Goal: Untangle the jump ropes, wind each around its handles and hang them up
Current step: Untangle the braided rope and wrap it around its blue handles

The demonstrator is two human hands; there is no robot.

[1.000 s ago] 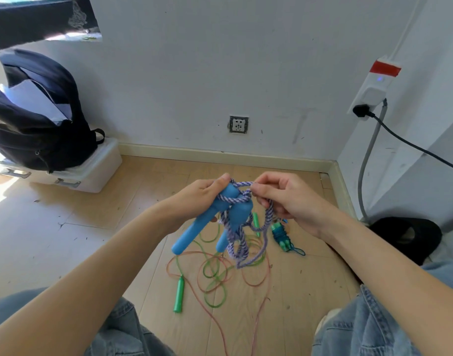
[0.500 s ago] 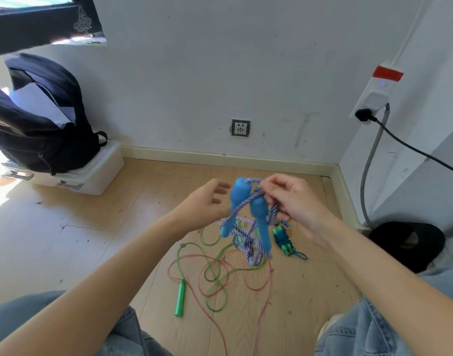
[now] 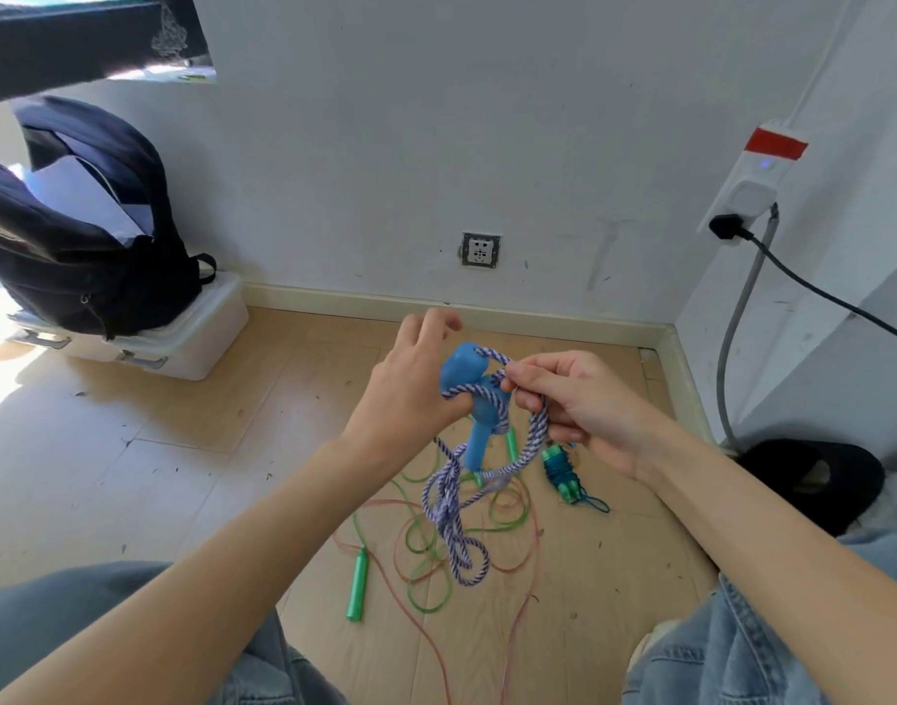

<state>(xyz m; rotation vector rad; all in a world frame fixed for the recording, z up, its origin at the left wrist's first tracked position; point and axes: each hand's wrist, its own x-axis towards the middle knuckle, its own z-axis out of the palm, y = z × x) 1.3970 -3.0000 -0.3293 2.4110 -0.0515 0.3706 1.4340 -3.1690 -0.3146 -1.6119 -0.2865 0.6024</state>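
Observation:
A jump rope with two blue handles (image 3: pixel 474 414) and a purple-white braided cord (image 3: pixel 451 516) hangs in front of me above the floor. My right hand (image 3: pixel 573 404) pinches a loop of the cord at the handles' tops. My left hand (image 3: pixel 410 394) lies against the handles from the left, fingers lifted and loose; its thumb is hidden. Below on the floor lie a tangled green rope with a green handle (image 3: pixel 357 582) and a thin pink rope (image 3: pixel 512 567). A wound teal-green rope bundle (image 3: pixel 560 473) lies to the right.
A dark backpack (image 3: pixel 80 236) sits on a white plastic box (image 3: pixel 192 343) at the left wall. On the right are a power strip (image 3: pixel 756 185) with a cable and a black object (image 3: pixel 812 475) on the floor. My jeans-clad knees frame the bottom.
My left hand let go of the blue handles, opened, then came back against them. My right hand kept the cord, and the handles swung to hang downward.

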